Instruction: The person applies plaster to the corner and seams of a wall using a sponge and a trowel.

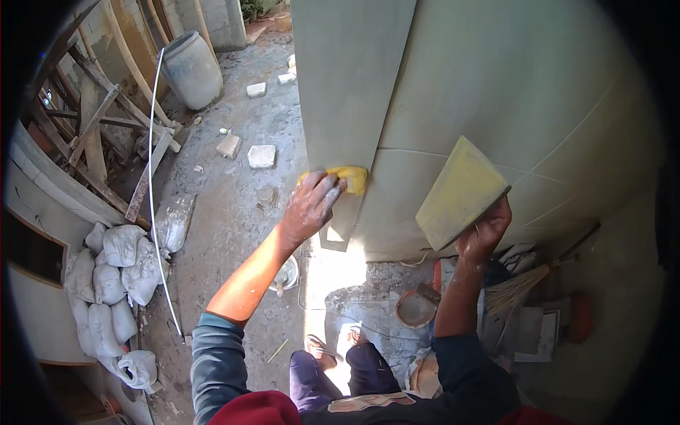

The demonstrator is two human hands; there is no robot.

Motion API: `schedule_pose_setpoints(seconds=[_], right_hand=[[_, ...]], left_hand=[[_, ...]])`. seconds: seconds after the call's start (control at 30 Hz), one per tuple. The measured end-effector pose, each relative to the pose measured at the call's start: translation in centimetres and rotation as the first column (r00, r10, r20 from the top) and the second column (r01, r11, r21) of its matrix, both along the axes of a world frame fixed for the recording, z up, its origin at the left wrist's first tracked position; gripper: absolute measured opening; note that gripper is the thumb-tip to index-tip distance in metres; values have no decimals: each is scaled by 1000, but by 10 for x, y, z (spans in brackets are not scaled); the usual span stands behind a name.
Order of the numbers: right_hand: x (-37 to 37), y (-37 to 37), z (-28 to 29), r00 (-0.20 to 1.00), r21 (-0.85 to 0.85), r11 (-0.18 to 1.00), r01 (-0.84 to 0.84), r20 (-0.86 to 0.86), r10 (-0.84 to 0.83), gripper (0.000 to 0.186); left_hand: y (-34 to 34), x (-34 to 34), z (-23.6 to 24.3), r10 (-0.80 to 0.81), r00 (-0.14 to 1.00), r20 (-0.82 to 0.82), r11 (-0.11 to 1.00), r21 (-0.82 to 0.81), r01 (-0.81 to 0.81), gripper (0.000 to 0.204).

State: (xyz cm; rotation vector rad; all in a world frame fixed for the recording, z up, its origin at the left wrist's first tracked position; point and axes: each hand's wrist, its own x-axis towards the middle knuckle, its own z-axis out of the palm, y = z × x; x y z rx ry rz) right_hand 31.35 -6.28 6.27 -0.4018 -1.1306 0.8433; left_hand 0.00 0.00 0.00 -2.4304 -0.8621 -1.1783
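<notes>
My left hand point(312, 205) presses a yellow sponge point(350, 177) against the corner edge of a grey tiled column point(368, 78), fingers closed over it. My right hand point(485, 234) grips the lower corner of a large yellow-green rectangular float point(460, 193) and holds it flat against the tiled wall face point(524, 85) to the right of the corner. Both forearms come up from below, sleeves pushed back.
Cement-dusted ground point(234, 212) with loose stone blocks point(261, 156), a grey drum point(191, 69), wooden scaffolding point(92, 134) and white sacks point(113, 283) lie on the left. A round bucket point(414, 308), a broom point(524, 287) and tile pieces sit by my feet on the right.
</notes>
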Motion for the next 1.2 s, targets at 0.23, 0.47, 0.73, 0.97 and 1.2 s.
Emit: schedule_pose_setpoints(seconds=[0.23,0.47,0.73,0.97,1.2], right_hand=[[57,-114,-65,965,-656,708,261,163,-205,39],[77,-198,-104,969,-857,459,236,173,-177,45],[14,-79,2,974,-508,849,141,225,-27,36],[-71,62,172,956,31,997,77,282,-82,36],[-111,97,217,875,254,937,239,362,-321,29]], left_hand=[[-106,-10,-198,263,964,-30,666,-717,-204,23],[-92,14,48,339,829,446,912,-372,-172,34],[-38,18,277,66,824,563,939,245,-242,25],[-65,4,270,120,798,591,970,102,-221,20],[-171,-74,73,590,597,544,773,-594,-223,17]])
